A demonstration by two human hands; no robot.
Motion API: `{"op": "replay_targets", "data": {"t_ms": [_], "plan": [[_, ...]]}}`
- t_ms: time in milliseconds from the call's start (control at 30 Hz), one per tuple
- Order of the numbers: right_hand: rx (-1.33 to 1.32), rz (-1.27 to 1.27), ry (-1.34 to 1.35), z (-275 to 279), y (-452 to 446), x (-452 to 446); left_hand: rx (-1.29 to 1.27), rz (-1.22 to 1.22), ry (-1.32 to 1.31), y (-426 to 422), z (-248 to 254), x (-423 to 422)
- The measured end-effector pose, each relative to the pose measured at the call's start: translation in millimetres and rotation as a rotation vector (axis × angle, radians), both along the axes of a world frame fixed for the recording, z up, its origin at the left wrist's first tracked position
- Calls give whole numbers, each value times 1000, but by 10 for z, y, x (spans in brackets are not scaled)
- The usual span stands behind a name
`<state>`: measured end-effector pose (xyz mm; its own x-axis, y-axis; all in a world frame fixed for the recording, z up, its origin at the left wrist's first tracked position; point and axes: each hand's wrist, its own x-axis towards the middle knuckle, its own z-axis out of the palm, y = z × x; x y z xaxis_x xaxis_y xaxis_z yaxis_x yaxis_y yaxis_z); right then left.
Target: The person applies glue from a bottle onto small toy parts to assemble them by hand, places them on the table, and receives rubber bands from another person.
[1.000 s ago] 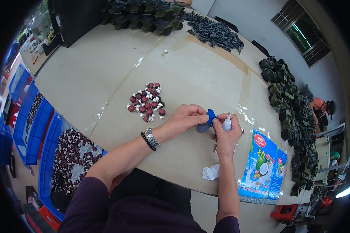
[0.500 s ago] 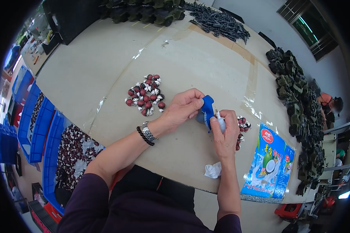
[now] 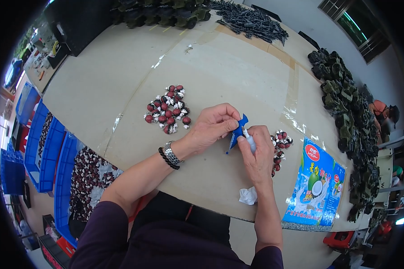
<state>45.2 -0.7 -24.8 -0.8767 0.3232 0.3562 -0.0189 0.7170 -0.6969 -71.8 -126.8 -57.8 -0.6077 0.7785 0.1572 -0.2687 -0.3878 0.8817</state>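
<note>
My left hand (image 3: 213, 124) pinches a small blue piece (image 3: 236, 136) with pale marks along one edge; its exact kind I cannot make out. My right hand (image 3: 258, 158) is closed around a small white squeeze bottle (image 3: 250, 142), its narrow nozzle close against the blue piece. Whether the tip touches it I cannot tell. Left of my hands lies a pile of small dark red and white balls with black parts (image 3: 168, 110). More such balls (image 3: 280, 142) lie just beyond my right hand, partly hidden by it.
A crumpled white tissue (image 3: 248, 196) and a blue printed sheet (image 3: 316, 184) lie near the table's front edge. Blue bins (image 3: 62, 188) with more balls stand at left. Dark green toy vehicles (image 3: 339, 98) line the right side; black parts (image 3: 251, 22) are heaped behind. A person (image 3: 381, 112) is far right.
The blue piece has turned in my left fingers and now shows a narrower, slanted side. The bottle has shifted slightly down and left with my right hand. The whole view has swung a little.
</note>
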Motion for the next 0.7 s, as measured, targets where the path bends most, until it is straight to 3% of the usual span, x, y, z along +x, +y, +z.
{"op": "replay_targets", "data": {"t_ms": [300, 400, 467, 700], "plan": [[59, 6, -16, -21, -24, 0, -8, -4, 92, -10, 40, 23], [74, 11, -30, -24, -38, 2, -37, 13, 169, 7, 15, 59], [88, 16, -14, -59, -33, -8, -68, 84, 355, 22, -45, 62], [97, 2, -23, -47, -81, -5, -73, 114, 317, 0, -1, 95]]}}
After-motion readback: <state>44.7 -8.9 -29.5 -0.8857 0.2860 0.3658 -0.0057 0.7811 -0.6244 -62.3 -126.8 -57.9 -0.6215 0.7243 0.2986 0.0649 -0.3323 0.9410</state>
